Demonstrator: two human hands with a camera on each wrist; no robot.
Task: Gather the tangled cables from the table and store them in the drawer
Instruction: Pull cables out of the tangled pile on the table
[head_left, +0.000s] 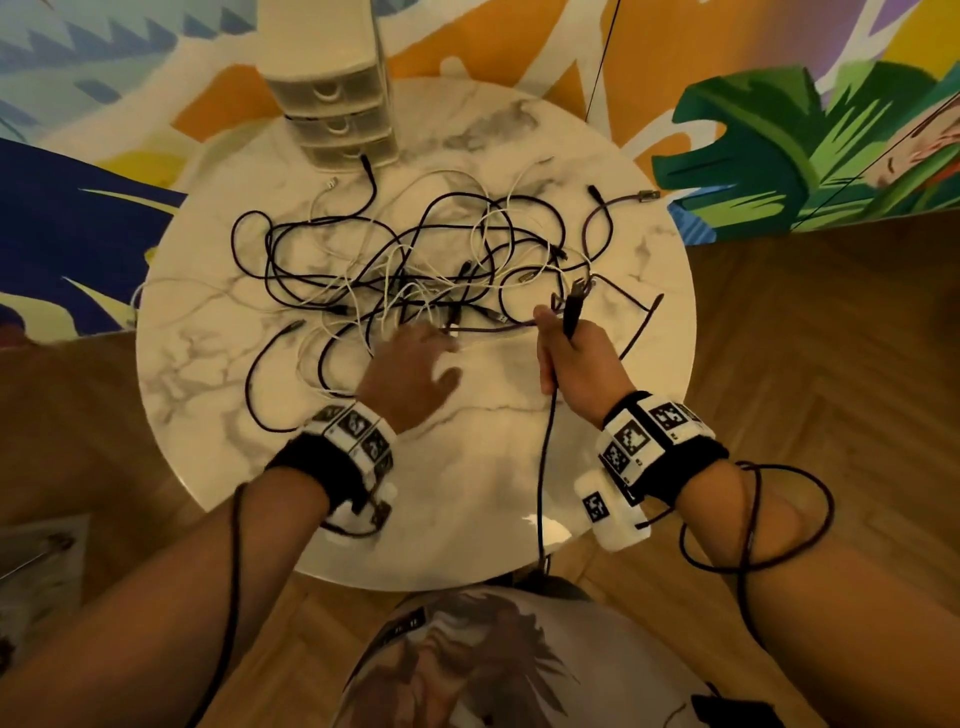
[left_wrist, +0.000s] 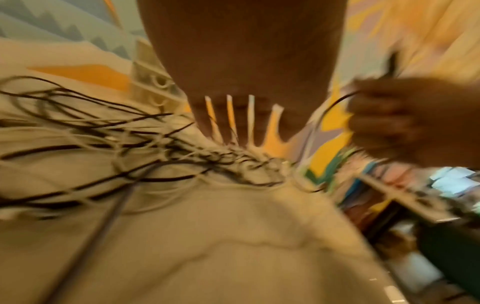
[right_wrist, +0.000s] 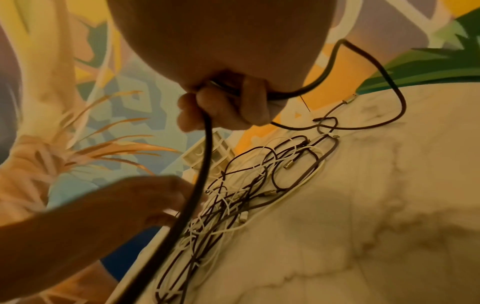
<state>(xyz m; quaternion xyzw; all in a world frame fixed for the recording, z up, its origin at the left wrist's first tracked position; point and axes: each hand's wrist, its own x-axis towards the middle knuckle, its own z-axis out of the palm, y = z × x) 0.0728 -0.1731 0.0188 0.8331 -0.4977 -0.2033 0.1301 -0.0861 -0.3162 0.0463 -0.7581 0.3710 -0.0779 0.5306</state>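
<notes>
Cables (head_left: 410, 260), black and white all knotted together, are sprawled over the middle and far half of your round marble table (head_left: 493, 467). A few loose ends stray out to the edges, with one plug (head_left: 649, 195) lying near the far right rim.

Your right hand (head_left: 571, 358) is curled round a thick black cable (head_left: 545, 467), with its plug end sticking up out of your fist. The long tail drops off the near edge of the table towards you. Your left hand (head_left: 410, 374) is flat-ish with fingers spread, fingertips right at the near edge of the tangle. I can't tell if it's actually got hold of a strand.

The little drawer unit (head_left: 340, 111) sits at the far left edge of the table, all the drawers I can see pushed in. One black cable end lies right up against its bottom drawer, and the whole mess sits between your hands and the unit.

Your right wrist view shows the grip way better: fingers (right_wrist: 223, 109) wrapped round the black cable (right_wrist: 200, 174), plus a thinner dark strand looping out from under your hand (right_wrist: 228, 98) back down to the pile (right_wrist: 249, 191). It also catches your left hand (right_wrist: 153, 197) at the tangle. The left wrist view is pretty smeared. You just get spread fingers (left_wrist: 228, 121) over blurry cables (left_wrist: 130, 156) and your right hand (left_wrist: 413, 121) off to the side, holding a dark strand.
</notes>
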